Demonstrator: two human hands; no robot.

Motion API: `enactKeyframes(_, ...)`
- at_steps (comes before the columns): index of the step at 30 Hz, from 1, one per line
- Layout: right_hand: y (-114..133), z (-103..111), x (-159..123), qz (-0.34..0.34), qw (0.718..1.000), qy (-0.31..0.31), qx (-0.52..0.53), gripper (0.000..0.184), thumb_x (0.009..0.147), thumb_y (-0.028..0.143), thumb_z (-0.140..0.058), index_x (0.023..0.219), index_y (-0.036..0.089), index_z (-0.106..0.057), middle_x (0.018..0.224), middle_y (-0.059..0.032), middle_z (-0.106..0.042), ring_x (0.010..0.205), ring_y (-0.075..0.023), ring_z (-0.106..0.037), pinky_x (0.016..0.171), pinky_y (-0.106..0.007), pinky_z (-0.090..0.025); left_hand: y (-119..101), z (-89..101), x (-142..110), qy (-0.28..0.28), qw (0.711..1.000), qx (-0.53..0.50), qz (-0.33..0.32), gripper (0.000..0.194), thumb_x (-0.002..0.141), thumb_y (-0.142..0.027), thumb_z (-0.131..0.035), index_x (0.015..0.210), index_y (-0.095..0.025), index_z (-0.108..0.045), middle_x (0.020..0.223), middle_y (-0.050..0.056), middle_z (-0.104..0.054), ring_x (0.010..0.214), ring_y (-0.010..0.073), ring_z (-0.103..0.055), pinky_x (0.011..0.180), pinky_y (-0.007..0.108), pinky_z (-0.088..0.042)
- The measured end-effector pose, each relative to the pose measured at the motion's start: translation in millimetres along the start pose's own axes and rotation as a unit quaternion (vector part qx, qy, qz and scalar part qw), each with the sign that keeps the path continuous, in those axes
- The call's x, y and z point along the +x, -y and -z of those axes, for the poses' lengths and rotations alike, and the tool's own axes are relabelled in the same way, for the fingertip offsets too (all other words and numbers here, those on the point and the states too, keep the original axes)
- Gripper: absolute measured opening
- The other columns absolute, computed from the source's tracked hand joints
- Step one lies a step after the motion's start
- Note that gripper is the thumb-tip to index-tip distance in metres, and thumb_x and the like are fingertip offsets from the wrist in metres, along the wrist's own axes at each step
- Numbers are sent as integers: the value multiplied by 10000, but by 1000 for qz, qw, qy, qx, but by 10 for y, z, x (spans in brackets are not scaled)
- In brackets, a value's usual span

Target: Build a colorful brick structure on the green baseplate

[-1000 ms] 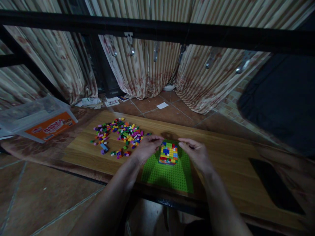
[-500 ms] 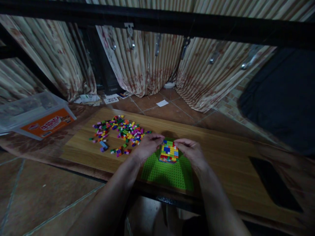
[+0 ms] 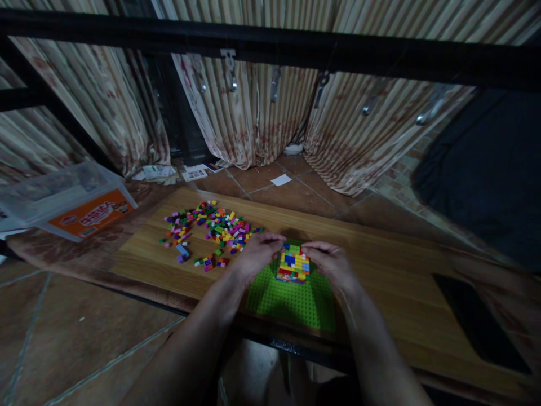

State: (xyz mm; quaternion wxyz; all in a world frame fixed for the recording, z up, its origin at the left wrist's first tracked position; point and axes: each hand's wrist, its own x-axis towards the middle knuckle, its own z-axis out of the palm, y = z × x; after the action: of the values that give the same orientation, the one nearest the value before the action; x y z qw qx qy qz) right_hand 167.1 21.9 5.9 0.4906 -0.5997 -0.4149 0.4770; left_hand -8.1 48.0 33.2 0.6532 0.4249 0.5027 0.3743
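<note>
A block of toy bricks [image 3: 295, 265], mostly yellow on top with blue, red, orange and light blue pieces, stands on a green studded baseplate [image 3: 291, 304]. At the block's far left corner is my left hand [image 3: 258, 252], its thumb and fingers closed in a pinch beside a blue brick [image 3: 286, 247]. My right hand [image 3: 332, 260] pinches at the far right corner, where a bit of red shows by the fingertips. What sits between the fingertips of either hand is too small to make out.
Loose coloured bricks [image 3: 228, 228] lie spread over the left part of the wooden board [image 3: 380, 270]. A clear plastic box [image 3: 95, 206] with an orange label stands farther left. On the right rests a dark flat panel [image 3: 479, 321]. Striped curtains [image 3: 270, 129] hang behind.
The view has shifted slightly, so everything sits a little lower and to the right. Both hands stay pinched at the block's far corners, with little visible movement.
</note>
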Motion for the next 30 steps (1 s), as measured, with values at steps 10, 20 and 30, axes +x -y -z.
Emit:
enactKeyframes(10, 19, -3, -130, 169, 983, -70, -33, 248, 736, 426, -697, 845, 208, -740, 679, -16, -687, 591, -143, -556, 552, -267, -428, -42, 36, -58, 80, 986, -140, 52, 132, 726, -146, -690, 849, -117, -727, 740, 47, -656, 591, 65, -553, 536, 170, -392)
enactKeyframes(20, 90, -140, -242, 195, 973, 69, -100, 254, 805, 410, -631, 915, 209, -740, 621, -5, -629, 685, -176, -592, 609, -273, -454, -57, -18, -89, 133, 974, -177, 49, 300, 590, -167, -811, 858, -101, -695, 592, -36, -527, 443, 2, -358, 394, 158, -139)
enactKeyframes(30, 31, -62, -233, 201, 976, 20, -79, 238, 791, 389, -653, 890, 185, -724, 613, 18, -605, 559, -116, -516, 568, -248, -426, -27, -21, -67, 105, 993, -47, -10, 294, 720, -405, -704, 780, -124, -641, 696, 6, -618, 459, 30, -350, 426, 190, -189)
